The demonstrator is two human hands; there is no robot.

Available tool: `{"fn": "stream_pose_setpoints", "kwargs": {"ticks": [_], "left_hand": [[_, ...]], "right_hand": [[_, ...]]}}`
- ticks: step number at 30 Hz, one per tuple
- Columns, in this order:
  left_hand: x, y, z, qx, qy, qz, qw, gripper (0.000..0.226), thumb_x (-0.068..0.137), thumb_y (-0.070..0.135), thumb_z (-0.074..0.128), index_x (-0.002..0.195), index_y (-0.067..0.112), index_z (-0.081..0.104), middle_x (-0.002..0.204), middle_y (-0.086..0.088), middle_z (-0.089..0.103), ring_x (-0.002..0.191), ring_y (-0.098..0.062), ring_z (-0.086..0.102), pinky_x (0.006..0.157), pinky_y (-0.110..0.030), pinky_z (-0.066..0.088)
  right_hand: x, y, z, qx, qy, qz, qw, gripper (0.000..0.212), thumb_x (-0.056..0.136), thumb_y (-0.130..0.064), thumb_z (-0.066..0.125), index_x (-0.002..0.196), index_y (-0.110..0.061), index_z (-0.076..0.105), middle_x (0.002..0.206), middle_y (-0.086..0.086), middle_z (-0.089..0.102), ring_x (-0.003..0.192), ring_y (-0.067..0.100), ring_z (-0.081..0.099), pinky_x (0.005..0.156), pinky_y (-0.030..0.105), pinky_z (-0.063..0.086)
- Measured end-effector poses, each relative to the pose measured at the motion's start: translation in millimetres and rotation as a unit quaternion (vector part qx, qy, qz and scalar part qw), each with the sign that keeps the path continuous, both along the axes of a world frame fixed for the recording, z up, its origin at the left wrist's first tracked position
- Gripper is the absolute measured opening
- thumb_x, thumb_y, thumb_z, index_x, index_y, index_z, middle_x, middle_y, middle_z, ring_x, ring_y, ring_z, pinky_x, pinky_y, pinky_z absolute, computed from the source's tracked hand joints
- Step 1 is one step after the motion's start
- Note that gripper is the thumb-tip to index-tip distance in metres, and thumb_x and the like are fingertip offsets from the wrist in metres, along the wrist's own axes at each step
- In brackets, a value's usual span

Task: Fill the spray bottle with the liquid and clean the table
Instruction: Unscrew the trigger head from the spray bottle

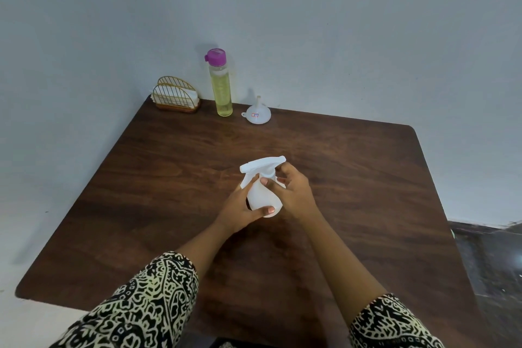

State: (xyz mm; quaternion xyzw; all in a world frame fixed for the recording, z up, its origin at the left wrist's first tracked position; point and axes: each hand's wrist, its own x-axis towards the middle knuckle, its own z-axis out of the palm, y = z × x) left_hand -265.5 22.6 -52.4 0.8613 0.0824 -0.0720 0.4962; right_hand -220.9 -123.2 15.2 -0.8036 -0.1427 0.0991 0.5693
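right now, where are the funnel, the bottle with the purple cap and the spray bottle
funnel (262, 116), head view, on its white cone wall
bottle with the purple cap (221, 90), head view, on the clear body holding yellowish liquid
spray bottle (264, 197), head view, on its rounded white body

Matt white plastic spray bottle (264, 198), dark wood-grain table (353, 178) (faint sheen), gold wire holder (176, 94)

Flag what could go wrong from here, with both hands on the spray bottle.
1. The left hand grips the spray bottle by its body while the right hand works at its neck; a slip could tip it onto the table.
2. The funnel lies mouth-down at the far edge; pouring without it would likely spill.
3. The tall bottle of yellow liquid is narrow and stands beside the funnel; reaching for either could knock it over.
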Motion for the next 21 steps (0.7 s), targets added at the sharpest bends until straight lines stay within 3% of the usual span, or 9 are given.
{"fn": "stream_pose_setpoints", "kwargs": {"ticks": [4, 7, 11, 15, 19, 21], "left_hand": [[2, -1, 2, -0.005, 0.002, 0.0, 1.0, 0.089, 0.077, 0.041, 0.078, 0.148, 0.024, 0.028, 0.135, 0.016, 0.037, 0.124, -0.003, 0.037, 0.103, -0.025, 0.036], [1, -1, 7, -0.012, -0.011, -0.014, 1.0, 0.088, 0.073, 0.051, 0.076, 0.146, 0.027, 0.033, 0.142, 0.01, 0.046, 0.128, -0.01, 0.046, 0.107, -0.038, 0.044], [-1, -2, 12, -0.007, -0.019, -0.013, 1.0, 0.08, 0.073, 0.05, 0.076, 0.141, 0.031, 0.038, 0.138, 0.008, 0.051, 0.124, -0.011, 0.051, 0.102, -0.039, 0.048], [-1, 0, 9, -0.002, -0.019, -0.011, 1.0, 0.086, 0.069, 0.061, 0.075, 0.141, 0.036, 0.036, 0.143, 0.01, 0.047, 0.129, -0.01, 0.046, 0.105, -0.043, 0.045], [0, 0, 6, 0.002, -0.007, -0.017, 1.0, 0.084, 0.069, 0.061, 0.074, 0.141, 0.036, 0.036, 0.144, 0.01, 0.045, 0.131, -0.013, 0.044, 0.107, -0.044, 0.044], [1, 0, 4, -0.002, -0.013, -0.015, 1.0, 0.084, 0.072, 0.054, 0.076, 0.143, 0.034, 0.035, 0.145, 0.011, 0.043, 0.129, -0.008, 0.042, 0.107, -0.038, 0.043]], "right_hand": [[9, -10, 4, 0.002, 0.06, 0.105, 0.993, 0.035, 0.093, -0.029, 0.057, 0.127, -0.02, 0.053, 0.125, -0.004, 0.061, 0.117, 0.016, 0.057, 0.099, 0.041, 0.049], [12, -14, 12, 0.009, 0.091, 0.149, 0.985, 0.044, 0.095, -0.023, 0.056, 0.137, -0.027, 0.041, 0.132, -0.01, 0.053, 0.121, 0.01, 0.052, 0.097, 0.025, 0.048], [8, -9, 12, -0.003, 0.051, 0.083, 0.995, 0.055, 0.081, -0.02, 0.075, 0.122, -0.028, 0.039, 0.114, -0.018, 0.054, 0.107, 0.007, 0.056, 0.093, 0.021, 0.045], [2, 2, 6, 0.003, 0.006, -0.016, 1.0, 0.045, 0.077, -0.024, 0.079, 0.108, -0.019, 0.047, 0.106, -0.008, 0.063, 0.098, 0.008, 0.061, 0.084, 0.019, 0.05], [1, 3, 2, 0.021, -0.02, -0.04, 0.999, 0.037, 0.077, -0.023, 0.078, 0.107, -0.016, 0.059, 0.105, -0.005, 0.068, 0.098, 0.01, 0.064, 0.084, 0.029, 0.055], [2, -1, 2, 0.025, -0.016, -0.037, 0.999, 0.036, 0.079, -0.022, 0.077, 0.11, -0.014, 0.062, 0.107, -0.003, 0.069, 0.099, 0.012, 0.064, 0.086, 0.035, 0.056]]}}
